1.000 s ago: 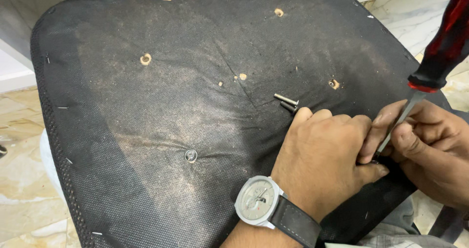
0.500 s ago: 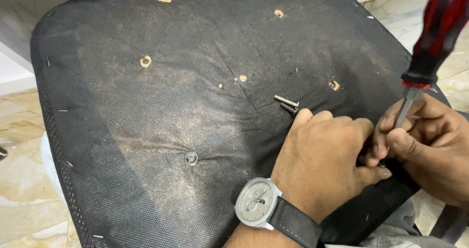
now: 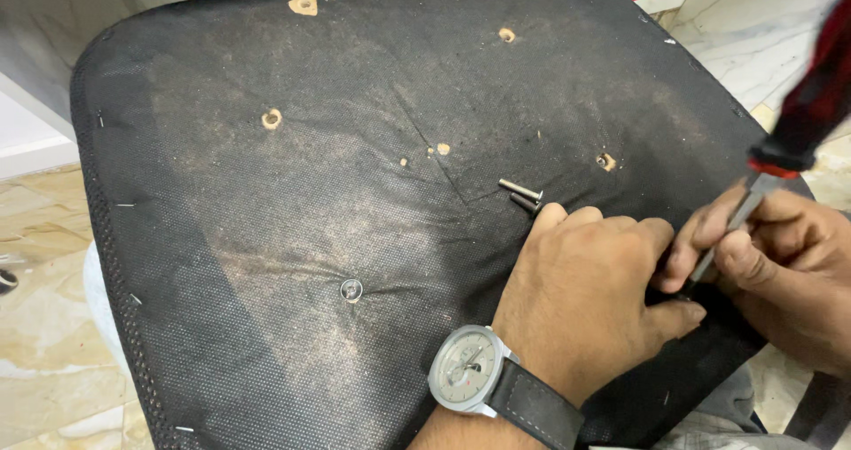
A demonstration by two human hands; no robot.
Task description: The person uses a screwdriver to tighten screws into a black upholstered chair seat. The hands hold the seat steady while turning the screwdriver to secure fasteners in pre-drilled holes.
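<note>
The red-and-black screwdriver (image 3: 802, 122) is angling down at the seat's four o'clock edge, its shaft being pinched by the right hand (image 3: 780, 264). The left hand (image 3: 589, 299), curled and pressing flat, is steadying the black fabric underside of the chair seat (image 3: 266, 202). Two loose bolts (image 3: 523, 195) are lying at its eleven o'clock. Several mounting holes are standing open; one fastener (image 3: 352, 289) is remaining at nine o'clock.
</note>
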